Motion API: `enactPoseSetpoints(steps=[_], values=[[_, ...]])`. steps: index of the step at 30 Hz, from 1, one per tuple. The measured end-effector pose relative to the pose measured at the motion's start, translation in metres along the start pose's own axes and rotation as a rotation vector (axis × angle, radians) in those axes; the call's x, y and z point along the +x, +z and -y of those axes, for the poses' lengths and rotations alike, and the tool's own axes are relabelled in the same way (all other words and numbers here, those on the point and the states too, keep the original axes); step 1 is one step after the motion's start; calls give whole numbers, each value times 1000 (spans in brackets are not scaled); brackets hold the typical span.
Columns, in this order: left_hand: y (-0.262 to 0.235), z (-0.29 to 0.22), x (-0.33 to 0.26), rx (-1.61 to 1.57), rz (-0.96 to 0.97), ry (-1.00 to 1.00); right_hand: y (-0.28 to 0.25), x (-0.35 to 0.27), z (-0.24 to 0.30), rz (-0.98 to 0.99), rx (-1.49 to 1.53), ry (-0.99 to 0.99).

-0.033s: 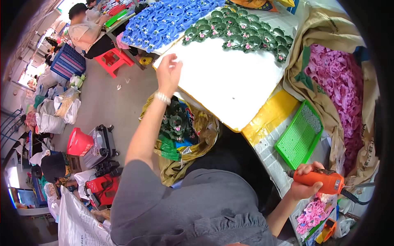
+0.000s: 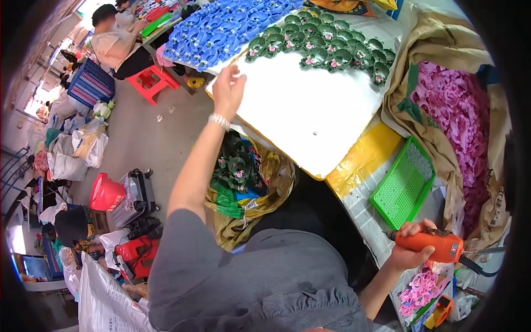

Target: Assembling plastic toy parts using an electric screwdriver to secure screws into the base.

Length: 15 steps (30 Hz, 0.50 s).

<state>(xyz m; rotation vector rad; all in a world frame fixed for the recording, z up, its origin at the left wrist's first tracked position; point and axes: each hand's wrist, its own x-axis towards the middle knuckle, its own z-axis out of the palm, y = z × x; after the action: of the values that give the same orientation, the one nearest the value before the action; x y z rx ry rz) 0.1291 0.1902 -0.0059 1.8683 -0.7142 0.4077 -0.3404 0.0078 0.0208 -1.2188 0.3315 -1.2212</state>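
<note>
My left hand point(image 2: 228, 93) is raised over the left edge of a white board point(image 2: 310, 122). Its fingers are loosely bent, with a small gap to the thumb, and nothing shows between them. At the right, my right hand point(image 2: 410, 252) grips an orange corded electric screwdriver point(image 2: 434, 245), its dark tip pointing left. Dark green ring-shaped pieces with small pink flowers point(image 2: 326, 44) stand in rows on the board's far part. More green pieces point(image 2: 235, 166) lie in an opened sack point(image 2: 276, 182) below my left forearm.
Blue pieces point(image 2: 221, 33) cover the far left tabletop. A green basket point(image 2: 401, 182) holds small grey parts. Pink pieces point(image 2: 453, 122) fill a brown sack point(image 2: 428, 33) on the right. Another person point(image 2: 113, 47) sits by a red stool point(image 2: 152, 83). Bags and a red tub point(image 2: 106, 192) stand on the floor.
My left hand has moved slightly away from me, over the board's left edge. My right hand and the screwdriver have stayed almost in place.
</note>
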Motion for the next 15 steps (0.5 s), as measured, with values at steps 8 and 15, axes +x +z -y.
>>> enactPoseSetpoints(steps=[8,15], values=[[60,46,109,405,144,-101,0,6,-6,-82,-32,15],[82,59,134,541,329,-168,-7,6,-11,-121,-74,30]])
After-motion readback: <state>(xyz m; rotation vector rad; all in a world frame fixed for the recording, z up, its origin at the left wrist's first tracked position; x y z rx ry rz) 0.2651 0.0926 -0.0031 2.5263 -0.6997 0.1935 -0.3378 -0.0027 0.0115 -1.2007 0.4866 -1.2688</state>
